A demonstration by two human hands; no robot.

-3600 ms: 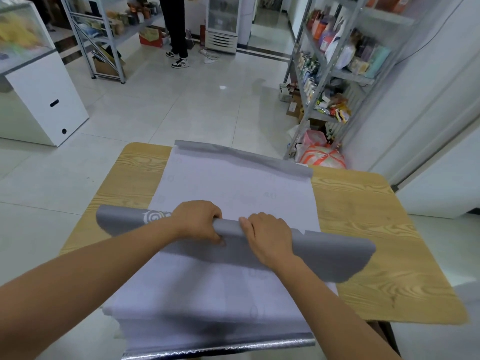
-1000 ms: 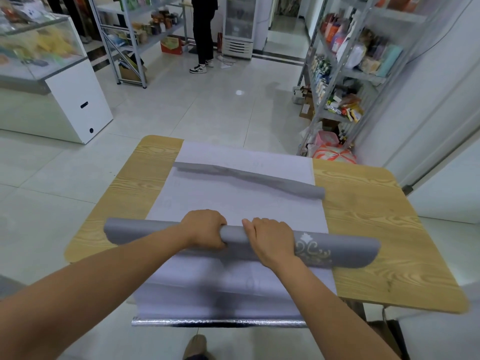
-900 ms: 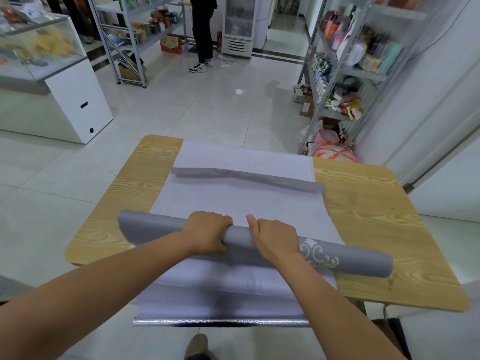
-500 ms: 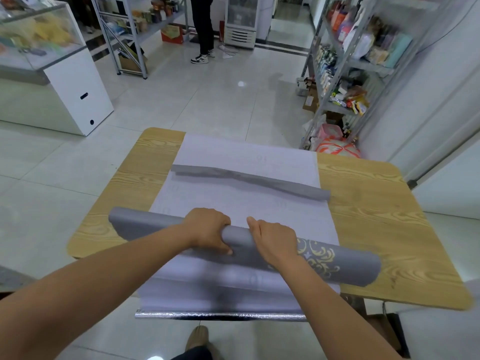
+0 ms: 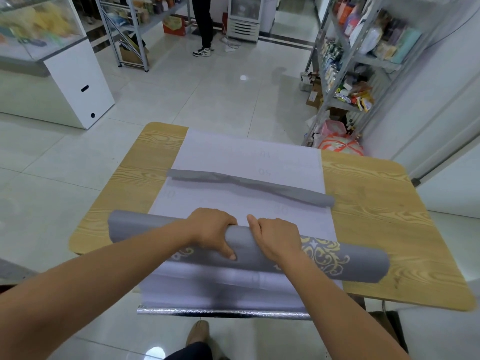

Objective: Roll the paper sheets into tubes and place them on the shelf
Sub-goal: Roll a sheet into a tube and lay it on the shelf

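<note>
**Shop table, loose tube: how this roll could get away from me**

Wood-grain tabletop (image 5: 389, 216) stands in a tiled shop aisle. A pale lilac backing sheet (image 5: 233, 152) is laid along its middle and hangs off the near edge, where a silver foil strip (image 5: 223, 313) shows. Across that sheet lies the grey paper roll (image 5: 361, 266) with gold ornament, both its ends jutting past the sheet over bare wood. My left hand (image 5: 210, 233) is curled over the roll's middle, thumb tucked under the near side. My right hand (image 5: 275, 239) clasps it just beside, fingers over the top. Both hold the roll, close together.

That closeness is my main worry. With both grips at the centre and the long ends unsupported, I judge the ends may loosen and flare, so the tube could wind as a cone rather than straight. The roll sits slightly askew to the sheet, which would feed that. Squeezing harder to correct it would likely crease or flatten the paper.

Beyond my hands a thinner grey tube (image 5: 259, 184) rests on the same sheet, well apart. Pushing forward carelessly might drag the sheet and send it rolling off. If I let go before reaching the metal shelf rack (image 5: 374, 62) at my right, the paper will probably spring open.
</note>
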